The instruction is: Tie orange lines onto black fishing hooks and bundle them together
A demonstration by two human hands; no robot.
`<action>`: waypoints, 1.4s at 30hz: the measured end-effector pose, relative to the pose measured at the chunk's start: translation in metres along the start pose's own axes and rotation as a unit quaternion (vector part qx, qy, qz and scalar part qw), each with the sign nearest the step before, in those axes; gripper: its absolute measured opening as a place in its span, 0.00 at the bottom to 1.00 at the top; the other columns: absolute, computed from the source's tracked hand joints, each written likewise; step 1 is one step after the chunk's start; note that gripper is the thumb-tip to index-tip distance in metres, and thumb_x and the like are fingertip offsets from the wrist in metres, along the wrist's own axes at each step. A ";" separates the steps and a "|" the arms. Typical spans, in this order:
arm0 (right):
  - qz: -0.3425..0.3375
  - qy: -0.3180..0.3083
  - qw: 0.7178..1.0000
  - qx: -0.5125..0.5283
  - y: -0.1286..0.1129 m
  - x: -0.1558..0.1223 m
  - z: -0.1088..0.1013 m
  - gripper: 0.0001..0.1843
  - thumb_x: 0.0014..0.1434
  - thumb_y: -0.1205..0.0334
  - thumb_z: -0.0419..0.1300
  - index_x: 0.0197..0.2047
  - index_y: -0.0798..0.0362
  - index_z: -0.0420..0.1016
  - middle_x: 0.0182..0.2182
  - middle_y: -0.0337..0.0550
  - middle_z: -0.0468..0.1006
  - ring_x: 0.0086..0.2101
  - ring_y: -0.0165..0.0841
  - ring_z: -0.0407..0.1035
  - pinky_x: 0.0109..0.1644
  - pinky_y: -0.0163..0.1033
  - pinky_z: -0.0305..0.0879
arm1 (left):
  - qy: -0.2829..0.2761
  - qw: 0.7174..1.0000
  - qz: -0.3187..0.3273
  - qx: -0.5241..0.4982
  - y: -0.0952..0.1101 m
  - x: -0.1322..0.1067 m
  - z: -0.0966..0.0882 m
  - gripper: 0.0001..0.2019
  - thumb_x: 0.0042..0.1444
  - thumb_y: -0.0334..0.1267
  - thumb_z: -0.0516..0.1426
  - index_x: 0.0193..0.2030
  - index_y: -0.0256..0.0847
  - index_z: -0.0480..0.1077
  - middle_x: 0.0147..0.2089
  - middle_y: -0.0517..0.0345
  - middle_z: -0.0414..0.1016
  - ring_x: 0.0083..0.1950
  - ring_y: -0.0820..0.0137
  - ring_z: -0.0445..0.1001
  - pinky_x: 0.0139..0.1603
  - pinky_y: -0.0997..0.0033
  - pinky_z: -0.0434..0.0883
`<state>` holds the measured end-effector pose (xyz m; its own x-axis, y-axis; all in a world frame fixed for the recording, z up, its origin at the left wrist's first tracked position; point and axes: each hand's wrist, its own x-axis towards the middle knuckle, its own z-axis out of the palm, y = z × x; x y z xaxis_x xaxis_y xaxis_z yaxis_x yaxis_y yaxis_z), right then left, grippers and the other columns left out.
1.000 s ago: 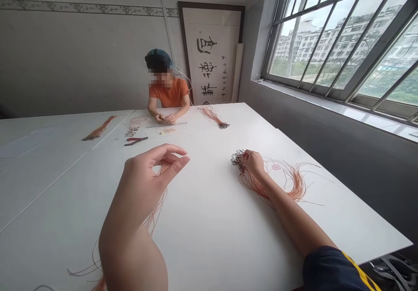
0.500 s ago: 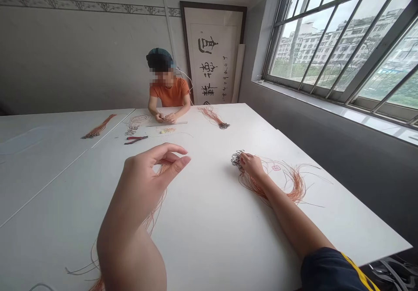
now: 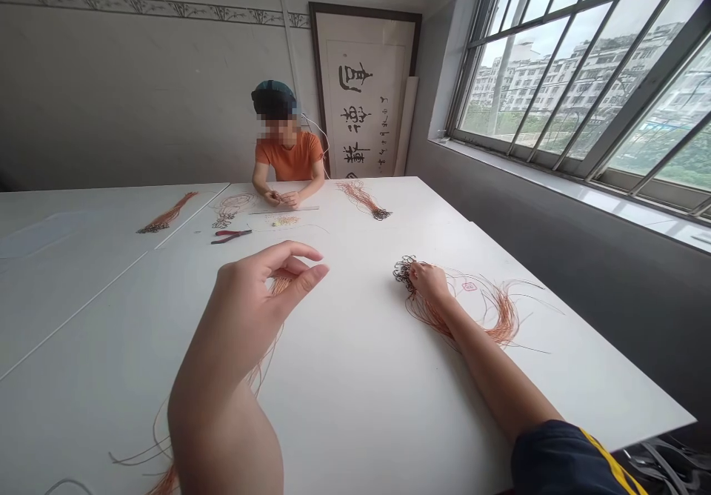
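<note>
My right hand (image 3: 430, 281) is closed at the dark, hook-shaped ends (image 3: 404, 271) of a bundle of thin orange lines (image 3: 503, 317). The lines curve across the white table to the right, under and past my forearm. My fingertips are partly hidden, so I cannot make out how many lines they pinch. Raised over the table, my left hand (image 3: 266, 287) has its thumb and fingers curved with a gap between them and nothing in it. Behind and below it lies another bundle of orange lines (image 3: 269, 358), largely covered by my hand and forearm.
Across the white table (image 3: 355, 399) sits a co-worker in an orange shirt (image 3: 292, 155), hands together. Red-handled pliers (image 3: 230, 236), small pale pieces (image 3: 286, 221) and a thin ruler-like strip (image 3: 294, 209) lie near them. More line bundles rest at left (image 3: 169, 213) and right (image 3: 364, 200).
My left hand has shifted very slightly to the right in view, its thumb and fingers still apart. My right hand remains at the hook-shaped ends.
</note>
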<state>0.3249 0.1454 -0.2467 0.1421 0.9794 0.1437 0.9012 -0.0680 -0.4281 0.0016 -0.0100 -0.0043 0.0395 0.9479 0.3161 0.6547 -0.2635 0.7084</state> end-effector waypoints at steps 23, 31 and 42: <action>-0.052 -0.239 0.620 0.745 -0.153 -0.068 -0.095 0.26 0.56 0.50 0.74 0.27 0.51 0.61 0.20 0.25 0.51 0.19 0.21 0.43 0.24 0.31 0.46 | -0.077 0.988 0.028 -0.134 -0.025 0.043 0.043 0.23 0.61 0.58 0.64 0.55 0.45 0.82 0.50 0.49 0.85 0.52 0.56 0.81 0.58 0.54 0.75; -0.104 -0.368 0.492 0.782 -0.220 -0.077 -0.118 0.24 0.56 0.55 0.74 0.26 0.51 0.60 0.18 0.24 0.49 0.18 0.22 0.39 0.23 0.32 0.42 | 0.041 0.950 0.090 -0.295 -0.021 0.035 0.028 0.13 0.62 0.50 0.67 0.46 0.44 0.85 0.50 0.51 0.86 0.53 0.62 0.82 0.55 0.66 0.76; -0.139 -0.457 0.431 0.766 -0.219 -0.086 -0.110 0.15 0.59 0.53 0.72 0.34 0.52 0.74 0.17 0.24 0.49 0.16 0.21 0.38 0.23 0.32 0.39 | -0.010 0.913 0.083 -0.400 -0.018 0.030 0.021 0.02 0.58 0.37 0.71 0.35 0.45 0.85 0.31 0.60 0.82 0.35 0.74 0.80 0.42 0.76 0.76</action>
<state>0.1603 0.0554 -0.0666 -0.7349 0.6228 0.2685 -0.5956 -0.4033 -0.6947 0.0062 0.0266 -0.0210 0.1069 0.8837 0.4557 -0.1224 -0.4431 0.8881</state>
